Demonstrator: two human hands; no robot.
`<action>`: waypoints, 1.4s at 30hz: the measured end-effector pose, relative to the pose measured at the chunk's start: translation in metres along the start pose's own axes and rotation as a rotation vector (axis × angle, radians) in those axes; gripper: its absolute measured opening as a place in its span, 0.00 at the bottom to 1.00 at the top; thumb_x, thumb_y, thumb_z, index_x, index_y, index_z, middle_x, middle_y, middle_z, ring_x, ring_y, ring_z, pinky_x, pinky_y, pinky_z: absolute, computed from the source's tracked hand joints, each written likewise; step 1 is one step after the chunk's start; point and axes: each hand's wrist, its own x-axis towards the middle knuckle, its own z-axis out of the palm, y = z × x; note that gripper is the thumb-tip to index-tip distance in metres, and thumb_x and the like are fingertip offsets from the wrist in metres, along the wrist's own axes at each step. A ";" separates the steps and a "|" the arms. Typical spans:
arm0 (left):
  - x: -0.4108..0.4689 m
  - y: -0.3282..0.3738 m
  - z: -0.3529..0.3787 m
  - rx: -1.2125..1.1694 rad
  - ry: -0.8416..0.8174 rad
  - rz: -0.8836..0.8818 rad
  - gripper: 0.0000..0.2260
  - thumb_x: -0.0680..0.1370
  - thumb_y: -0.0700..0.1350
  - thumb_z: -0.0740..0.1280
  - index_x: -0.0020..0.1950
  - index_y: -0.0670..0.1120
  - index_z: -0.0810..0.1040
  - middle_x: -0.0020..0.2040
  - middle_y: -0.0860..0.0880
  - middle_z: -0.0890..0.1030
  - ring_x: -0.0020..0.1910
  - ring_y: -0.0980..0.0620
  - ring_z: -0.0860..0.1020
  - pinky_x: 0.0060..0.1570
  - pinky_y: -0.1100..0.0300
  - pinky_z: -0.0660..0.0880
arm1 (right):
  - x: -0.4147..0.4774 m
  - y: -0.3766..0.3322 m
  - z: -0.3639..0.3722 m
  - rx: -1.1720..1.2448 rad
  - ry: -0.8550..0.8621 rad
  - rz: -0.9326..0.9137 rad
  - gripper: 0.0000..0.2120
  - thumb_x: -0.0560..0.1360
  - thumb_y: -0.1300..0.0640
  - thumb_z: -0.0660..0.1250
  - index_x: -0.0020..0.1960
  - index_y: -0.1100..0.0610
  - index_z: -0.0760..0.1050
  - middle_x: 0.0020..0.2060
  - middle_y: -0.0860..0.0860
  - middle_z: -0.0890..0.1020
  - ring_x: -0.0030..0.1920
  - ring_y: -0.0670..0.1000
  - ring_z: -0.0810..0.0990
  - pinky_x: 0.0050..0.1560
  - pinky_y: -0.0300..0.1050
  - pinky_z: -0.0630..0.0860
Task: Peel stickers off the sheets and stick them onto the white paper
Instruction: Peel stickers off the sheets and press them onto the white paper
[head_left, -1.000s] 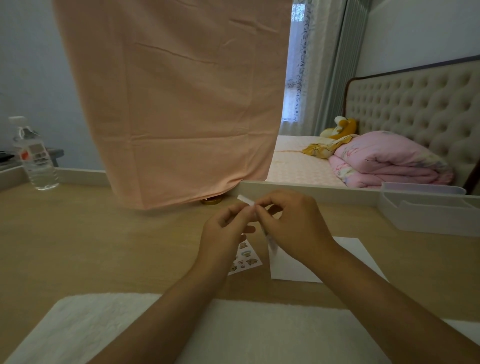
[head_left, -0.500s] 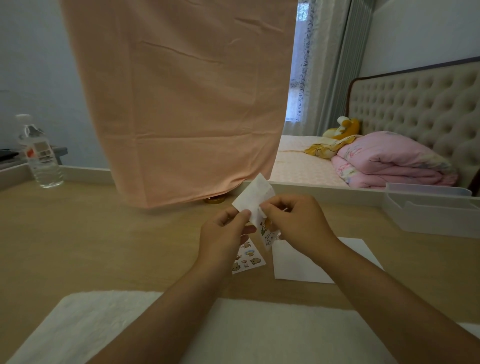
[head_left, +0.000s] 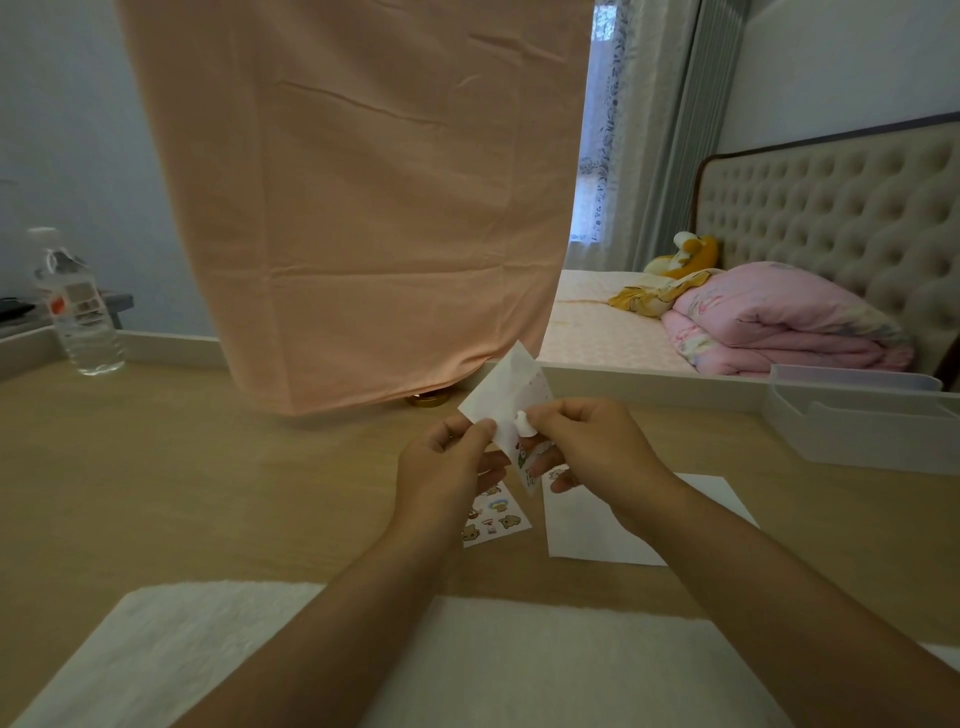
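I hold a small sticker sheet (head_left: 511, 402) up above the wooden table, tilted with its white back toward me. My left hand (head_left: 447, 467) pinches the sheet's left edge. My right hand (head_left: 587, 441) pinches a small white sticker (head_left: 523, 423) partly lifted from the sheet. A second sticker sheet (head_left: 493, 517) with bear pictures lies flat on the table below my left hand. The white paper (head_left: 587, 525) lies flat to the right of it, partly hidden under my right wrist.
A water bottle (head_left: 78, 306) stands at the far left of the table. A peach cloth (head_left: 358, 208) hangs down behind the hands. A white plastic tray (head_left: 857, 421) sits at the right. A white fluffy mat (head_left: 260, 660) covers the near edge.
The held sheet has risen and turned so more of its white back shows. My right hand's fingers now pinch a sticker lifting from it. The camera has shifted slightly.
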 end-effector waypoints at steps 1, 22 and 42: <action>0.000 0.001 0.000 0.013 0.007 0.013 0.04 0.79 0.45 0.70 0.48 0.44 0.81 0.43 0.43 0.87 0.43 0.47 0.86 0.49 0.52 0.83 | 0.000 0.001 -0.001 -0.069 0.015 -0.058 0.10 0.80 0.53 0.67 0.47 0.56 0.85 0.39 0.52 0.86 0.35 0.49 0.84 0.34 0.43 0.79; 0.010 0.005 -0.014 0.072 -0.171 -0.094 0.09 0.78 0.45 0.71 0.58 0.46 0.81 0.47 0.45 0.87 0.48 0.45 0.86 0.52 0.50 0.83 | 0.006 0.015 -0.018 -0.974 0.088 -1.049 0.18 0.80 0.42 0.61 0.50 0.52 0.85 0.43 0.48 0.87 0.41 0.50 0.85 0.32 0.48 0.80; 0.005 0.003 -0.011 -0.042 -0.157 0.032 0.09 0.79 0.45 0.70 0.58 0.48 0.83 0.50 0.47 0.87 0.52 0.47 0.85 0.52 0.51 0.80 | -0.006 -0.007 0.000 0.016 -0.105 0.126 0.12 0.77 0.50 0.72 0.50 0.60 0.84 0.39 0.49 0.85 0.31 0.48 0.77 0.31 0.41 0.68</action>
